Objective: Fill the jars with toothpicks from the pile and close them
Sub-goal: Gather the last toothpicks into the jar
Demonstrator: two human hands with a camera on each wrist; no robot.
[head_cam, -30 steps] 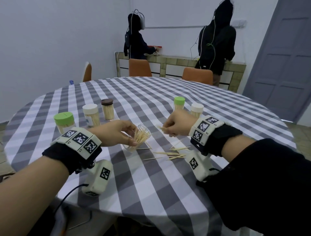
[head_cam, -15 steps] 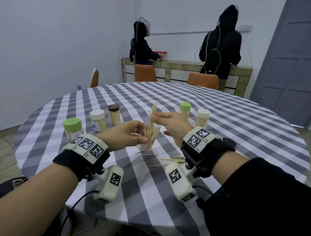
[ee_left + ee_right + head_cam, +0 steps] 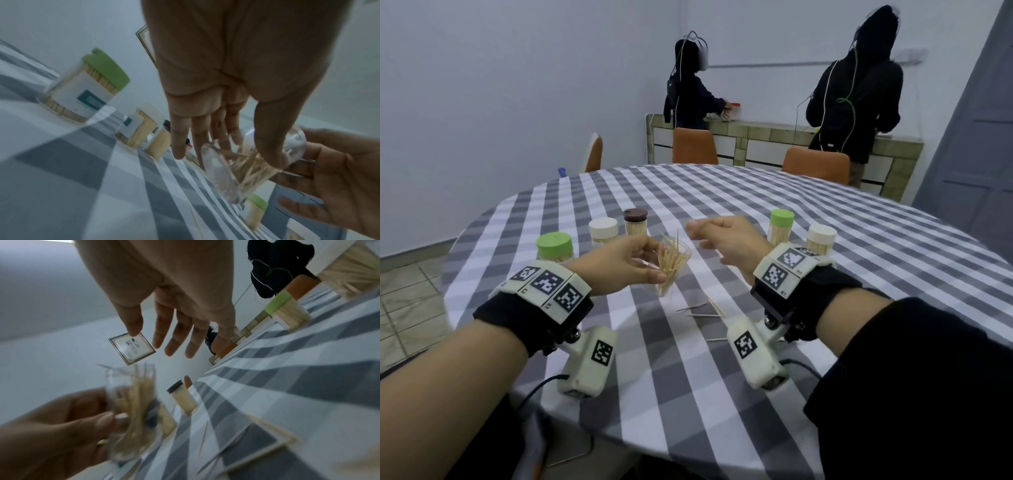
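My left hand point(image 3: 657, 260) grips a clear, lidless jar point(image 3: 674, 265) partly filled with toothpicks, tilted and lifted just off the checked table. The left wrist view shows the thumb and fingers point(image 3: 269, 146) wrapped around the jar point(image 3: 236, 167). Just right of the jar's mouth hovers my right hand point(image 3: 698, 236), its fingers relaxed and holding nothing. In the right wrist view its fingers point(image 3: 174, 340) are spread above the blurred jar point(image 3: 133, 402). A few loose toothpicks point(image 3: 705, 310) lie on the cloth below the hands.
Closed, filled jars stand behind the hands: green lid point(image 3: 554, 246), white lid point(image 3: 603, 230), brown lid point(image 3: 635, 221) on the left; green lid point(image 3: 781, 224) and white lid point(image 3: 821, 238) on the right. Two people stand at a far counter behind orange chairs point(image 3: 694, 145).
My right hand brought a pinch of toothpicks up from the table to the jar, let them go into it and opened. The left hand lifted the jar a little.
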